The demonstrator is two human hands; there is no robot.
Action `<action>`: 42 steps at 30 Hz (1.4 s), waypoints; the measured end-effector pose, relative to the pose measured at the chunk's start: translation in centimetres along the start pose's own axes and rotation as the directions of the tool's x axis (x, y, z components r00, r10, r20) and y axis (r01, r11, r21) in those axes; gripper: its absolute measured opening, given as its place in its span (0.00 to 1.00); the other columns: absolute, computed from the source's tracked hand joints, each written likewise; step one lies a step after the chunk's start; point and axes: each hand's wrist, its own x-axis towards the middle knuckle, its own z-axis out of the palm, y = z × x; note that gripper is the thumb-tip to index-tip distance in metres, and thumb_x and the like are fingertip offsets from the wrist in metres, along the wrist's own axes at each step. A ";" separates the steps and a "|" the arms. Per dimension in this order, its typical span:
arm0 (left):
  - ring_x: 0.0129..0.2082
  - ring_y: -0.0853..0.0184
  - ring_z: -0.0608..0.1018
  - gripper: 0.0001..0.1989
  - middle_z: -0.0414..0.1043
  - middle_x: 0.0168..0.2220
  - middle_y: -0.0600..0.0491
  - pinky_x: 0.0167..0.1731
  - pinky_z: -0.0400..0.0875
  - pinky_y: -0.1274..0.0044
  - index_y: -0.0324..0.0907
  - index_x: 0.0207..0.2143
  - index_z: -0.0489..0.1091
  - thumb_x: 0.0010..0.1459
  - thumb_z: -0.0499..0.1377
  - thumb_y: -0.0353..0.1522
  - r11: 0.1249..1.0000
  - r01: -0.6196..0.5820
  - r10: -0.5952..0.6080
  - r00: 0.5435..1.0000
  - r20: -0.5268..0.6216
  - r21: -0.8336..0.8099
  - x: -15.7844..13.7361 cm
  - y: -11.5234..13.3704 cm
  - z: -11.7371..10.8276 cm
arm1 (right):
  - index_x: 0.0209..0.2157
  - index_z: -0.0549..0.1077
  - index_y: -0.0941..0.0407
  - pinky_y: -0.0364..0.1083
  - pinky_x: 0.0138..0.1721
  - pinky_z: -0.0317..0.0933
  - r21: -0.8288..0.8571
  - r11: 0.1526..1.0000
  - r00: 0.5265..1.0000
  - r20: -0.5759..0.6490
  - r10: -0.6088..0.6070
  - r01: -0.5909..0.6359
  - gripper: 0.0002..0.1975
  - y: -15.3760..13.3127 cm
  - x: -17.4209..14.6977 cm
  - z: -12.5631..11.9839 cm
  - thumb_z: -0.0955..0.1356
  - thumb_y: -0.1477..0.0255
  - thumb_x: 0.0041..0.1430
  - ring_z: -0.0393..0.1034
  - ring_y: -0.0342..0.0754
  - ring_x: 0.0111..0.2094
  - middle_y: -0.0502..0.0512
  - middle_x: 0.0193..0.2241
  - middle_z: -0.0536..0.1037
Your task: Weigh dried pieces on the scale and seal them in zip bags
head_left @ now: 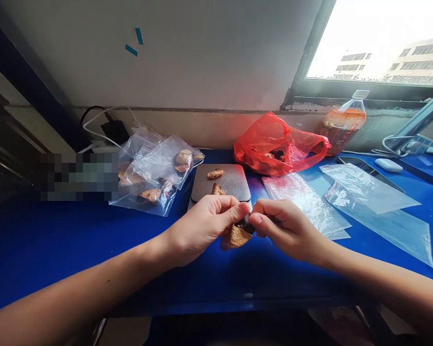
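Material (238,237), brown and rough, sits pinched by the left hand (205,226) and right hand (287,228) near a silver platform (235,181).

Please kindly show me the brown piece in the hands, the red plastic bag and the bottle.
Brown piece (237,237): head view, lighter lower part.
Red plastic bag (257,142): head view, left wall.
Bottle (344,127): head view, label.

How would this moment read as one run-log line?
left fingers: pinching brown piece | right fingers: pinching same piece | scale: two smaller pieces on top | red bag: beyond scale, right
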 end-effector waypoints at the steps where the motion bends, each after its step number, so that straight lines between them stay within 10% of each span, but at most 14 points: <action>1: 0.22 0.72 0.65 0.25 0.66 0.23 0.56 0.24 0.59 0.78 0.38 0.28 0.69 0.52 0.65 0.52 1.000 0.010 -0.010 1.000 0.007 -0.001 0.0 0.0 0.1 | 0.22 0.59 0.55 0.41 0.21 0.46 -0.002 1.000 1.000 0.006 -0.011 0.011 0.20 0.0 -0.1 0.0 0.62 0.61 0.67 0.50 0.39 0.20 0.44 0.18 0.60; 11: 0.24 0.73 0.64 0.28 0.64 0.23 0.57 0.24 0.58 0.80 0.39 0.26 0.66 0.52 0.62 0.56 0.990 0.112 -0.120 0.989 0.081 0.087 -2.2 0.8 2.0 | 0.25 0.56 0.54 0.41 0.23 0.49 -0.086 0.904 0.908 0.060 -0.415 0.419 0.21 -1.6 -1.5 -0.2 0.54 0.63 0.74 0.55 0.40 0.21 0.46 0.20 0.62; 42: 0.22 0.72 0.63 0.30 0.62 0.21 0.57 0.20 0.57 0.81 0.40 0.23 0.63 0.55 0.57 0.58 0.955 0.119 -0.169 0.971 0.169 0.273 -2.4 -1.0 1.1 | 0.25 0.60 0.55 0.42 0.24 0.51 -0.215 0.796 0.824 0.144 -0.548 0.566 0.21 -0.9 -2.2 1.3 0.54 0.68 0.74 0.54 0.40 0.20 0.48 0.18 0.67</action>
